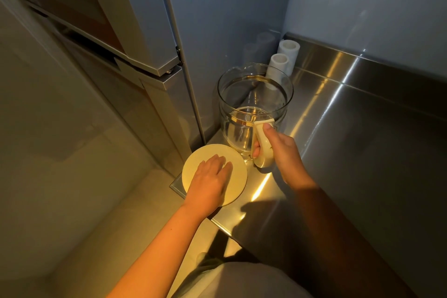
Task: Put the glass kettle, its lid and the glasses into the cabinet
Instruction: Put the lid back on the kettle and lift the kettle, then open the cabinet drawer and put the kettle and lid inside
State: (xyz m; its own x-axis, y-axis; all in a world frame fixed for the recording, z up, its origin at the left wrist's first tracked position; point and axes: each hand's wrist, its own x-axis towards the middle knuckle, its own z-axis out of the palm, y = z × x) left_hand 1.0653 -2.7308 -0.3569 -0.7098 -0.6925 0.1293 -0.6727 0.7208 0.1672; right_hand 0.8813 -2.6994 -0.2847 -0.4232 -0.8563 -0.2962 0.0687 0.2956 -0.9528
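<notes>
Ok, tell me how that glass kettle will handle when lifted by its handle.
The glass kettle is probably rigid but fragile: clear glass wall on a hard steel counter. Held by the right hand at its side handle, it may tilt forward. It looks empty, so likely fairly light.

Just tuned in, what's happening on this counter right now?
A person stands at the stainless steel counter. Their right hand grips the cream handle of the clear glass kettle, which is upright and has no lid on it. Their left hand lies flat on the round cream lid, which rests on the counter's front corner. Two white cylindrical glasses stand behind the kettle by the wall.
</notes>
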